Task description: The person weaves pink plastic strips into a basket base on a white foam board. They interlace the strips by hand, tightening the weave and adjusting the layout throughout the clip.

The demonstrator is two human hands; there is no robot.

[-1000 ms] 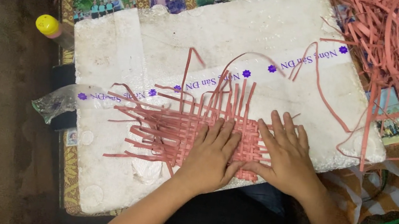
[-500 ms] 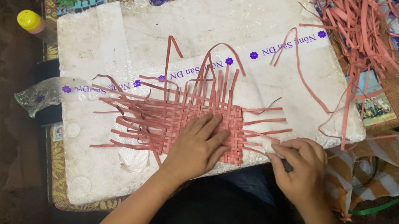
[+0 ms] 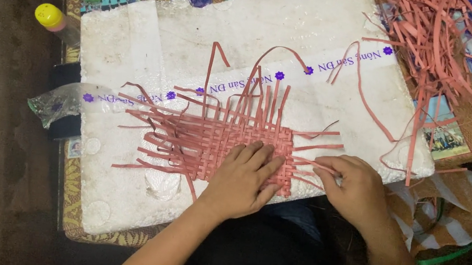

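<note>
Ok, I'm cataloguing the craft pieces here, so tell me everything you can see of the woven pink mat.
The woven pink mat is a flat, roughly rectangular panel of thin strips that look like plastic or paper, interlaced over and under. It is unfinished: loose strip ends stick out on the left, top and right sides. It lies flat on the white foam board. The left hand presses on its lower right part; the right hand pinches a strip at its right edge.
</note>
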